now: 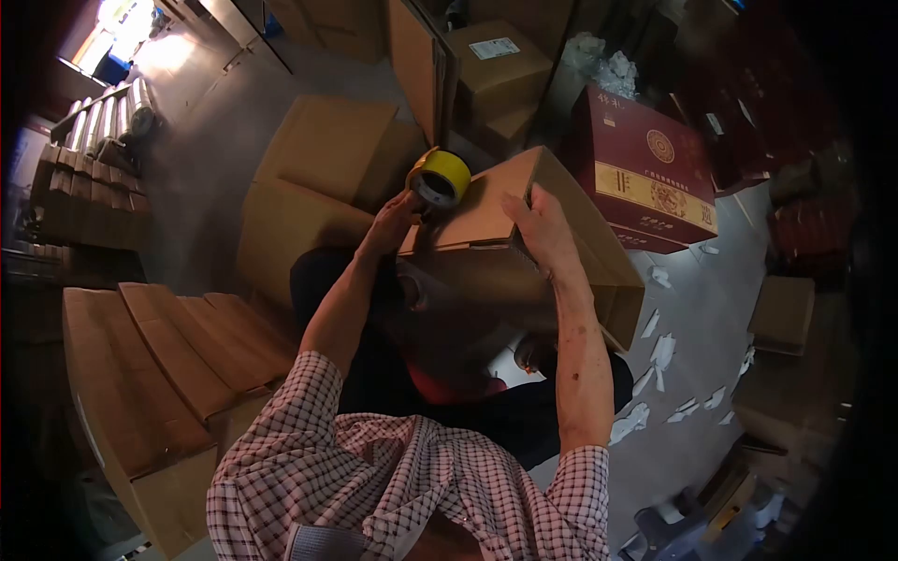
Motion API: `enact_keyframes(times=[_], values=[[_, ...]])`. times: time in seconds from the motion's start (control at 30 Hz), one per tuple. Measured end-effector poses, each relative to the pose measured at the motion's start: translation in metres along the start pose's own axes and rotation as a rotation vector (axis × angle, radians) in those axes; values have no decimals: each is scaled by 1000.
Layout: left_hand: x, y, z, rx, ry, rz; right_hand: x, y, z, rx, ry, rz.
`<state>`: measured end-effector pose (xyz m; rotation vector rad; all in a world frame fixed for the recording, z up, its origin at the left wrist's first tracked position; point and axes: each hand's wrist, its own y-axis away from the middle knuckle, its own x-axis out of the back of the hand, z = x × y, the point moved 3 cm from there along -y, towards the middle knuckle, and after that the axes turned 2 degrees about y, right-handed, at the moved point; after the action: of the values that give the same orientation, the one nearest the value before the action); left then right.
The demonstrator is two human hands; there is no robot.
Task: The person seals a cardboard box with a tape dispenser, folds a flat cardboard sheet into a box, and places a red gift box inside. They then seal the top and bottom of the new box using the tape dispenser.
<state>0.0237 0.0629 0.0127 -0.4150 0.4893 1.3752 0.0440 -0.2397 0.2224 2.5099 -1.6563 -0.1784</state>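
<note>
My left hand [398, 222] is closed on a tape dispenser with a yellow roll of tape [443, 178], at the left end of a brown cardboard box [486, 201]. The box lies in front of me, with its open side and flaps facing right. At the box's near right edge, my right hand [543, 227] grips the cardboard, thumb on the upper face and the other fingers partly hidden behind the edge.
A dark red printed box [650, 168] stands right of the cardboard box. Flattened cartons [168, 365] lie at the left. Larger cartons [323, 154] stand behind my left hand. White scraps [662, 355] litter the floor at the right.
</note>
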Motion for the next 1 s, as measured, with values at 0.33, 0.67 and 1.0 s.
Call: enact_keyframes(times=[0.33,0.67,1.0], values=[[-35,4,-29,231,-123,43,5,17,25,-96,-26,95],[-25,2,-32,176,-143,179,-18,9,36,-93,25,106],[37,-9,-110,179,171,376,-59,-25,76,-112,331,90]])
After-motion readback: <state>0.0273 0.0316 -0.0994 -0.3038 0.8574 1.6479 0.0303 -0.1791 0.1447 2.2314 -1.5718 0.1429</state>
